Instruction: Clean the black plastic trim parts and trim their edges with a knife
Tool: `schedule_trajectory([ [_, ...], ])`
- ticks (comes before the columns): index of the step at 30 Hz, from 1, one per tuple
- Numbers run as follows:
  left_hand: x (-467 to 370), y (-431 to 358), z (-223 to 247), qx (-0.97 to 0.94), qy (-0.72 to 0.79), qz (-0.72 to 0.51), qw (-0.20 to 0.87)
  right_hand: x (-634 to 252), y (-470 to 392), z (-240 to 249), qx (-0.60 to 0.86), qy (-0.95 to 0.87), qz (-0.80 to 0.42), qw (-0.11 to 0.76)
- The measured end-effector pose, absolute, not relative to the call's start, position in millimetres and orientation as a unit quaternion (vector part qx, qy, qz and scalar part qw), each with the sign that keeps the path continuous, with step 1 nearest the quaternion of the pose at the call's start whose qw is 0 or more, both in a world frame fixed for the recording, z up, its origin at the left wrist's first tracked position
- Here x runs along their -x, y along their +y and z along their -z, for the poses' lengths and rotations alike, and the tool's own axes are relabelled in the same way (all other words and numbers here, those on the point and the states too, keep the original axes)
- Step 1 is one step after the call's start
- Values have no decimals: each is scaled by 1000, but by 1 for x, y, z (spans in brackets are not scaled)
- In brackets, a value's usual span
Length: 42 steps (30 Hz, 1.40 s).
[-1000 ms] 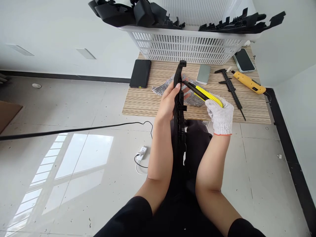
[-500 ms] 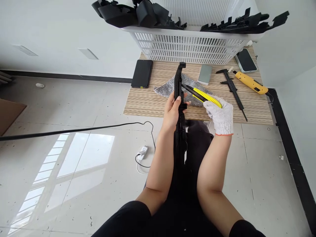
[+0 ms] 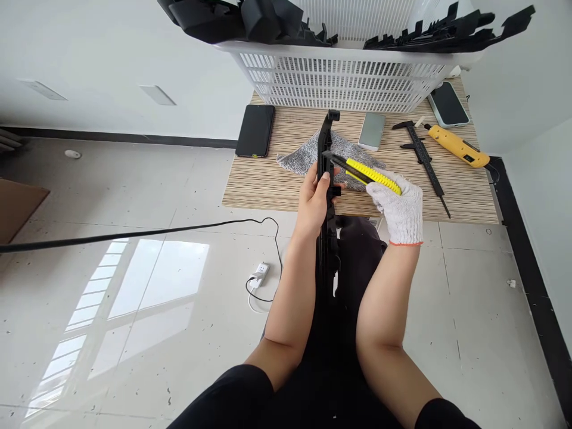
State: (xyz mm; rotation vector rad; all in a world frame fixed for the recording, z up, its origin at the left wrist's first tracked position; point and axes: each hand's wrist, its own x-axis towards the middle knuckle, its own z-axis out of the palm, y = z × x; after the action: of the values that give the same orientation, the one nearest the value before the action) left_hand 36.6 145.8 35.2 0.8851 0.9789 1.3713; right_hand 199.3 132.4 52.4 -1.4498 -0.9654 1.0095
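A long black plastic part [image 3: 331,229] stands lengthwise in front of the person, its far end over the table [image 3: 263,190] and its near end reaching down over the dark-clothed lap. The bare left hand [image 3: 314,199] holds it toward its far end, the thumb lying along the part and the other fingers wrapped behind it, their tips showing on the right. The right hand [image 3: 397,202], in a white knit glove with an orange hem, has its fingers curled around the handle of a yellow and black utility knife [image 3: 369,174]. The knife points left, its tip overlapping the part just beyond the left thumb; whether the blade touches cannot be told.

Behind the part and knife, a grey cloth [image 3: 299,156] lies on the table. Far left of it is a black tablet [image 3: 255,131]; to the right are a small grey-green object [image 3: 371,131], a black caliper [image 3: 424,161], a yellow corded tool [image 3: 460,146] and, farther back, a phone [image 3: 449,105]. At the far side stands a white slatted basket [image 3: 330,77] carrying more black parts [image 3: 250,21].
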Motion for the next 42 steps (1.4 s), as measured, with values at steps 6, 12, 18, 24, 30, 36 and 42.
schedule_trajectory([
  [6, -39, 146, -33, -379, 418, -591, 576, -200, 132, -53, 606, -426, -432, 514],
  [12, -39, 146, -33, -385, 421, -588, 574, -200, 132, -53, 602, -425, -439, 514],
  [18, -39, 145, -36, -383, 432, -583, 572, -201, 131, -55, 594, -424, -451, 514],
  [24, -39, 145, -36, -377, 433, -583, 575, -201, 131, -56, 601, -421, -446, 513],
  [30, -40, 145, -37, -383, 434, -582, 571, -200, 133, -54, 590, -385, -443, 554],
  [36, -39, 145, -37, -385, 445, -579, 565, -201, 133, -55, 614, -393, -437, 528],
  [42, -39, 145, -36, -380, 442, -581, 568, -202, 131, -57, 602, -409, -448, 519],
])
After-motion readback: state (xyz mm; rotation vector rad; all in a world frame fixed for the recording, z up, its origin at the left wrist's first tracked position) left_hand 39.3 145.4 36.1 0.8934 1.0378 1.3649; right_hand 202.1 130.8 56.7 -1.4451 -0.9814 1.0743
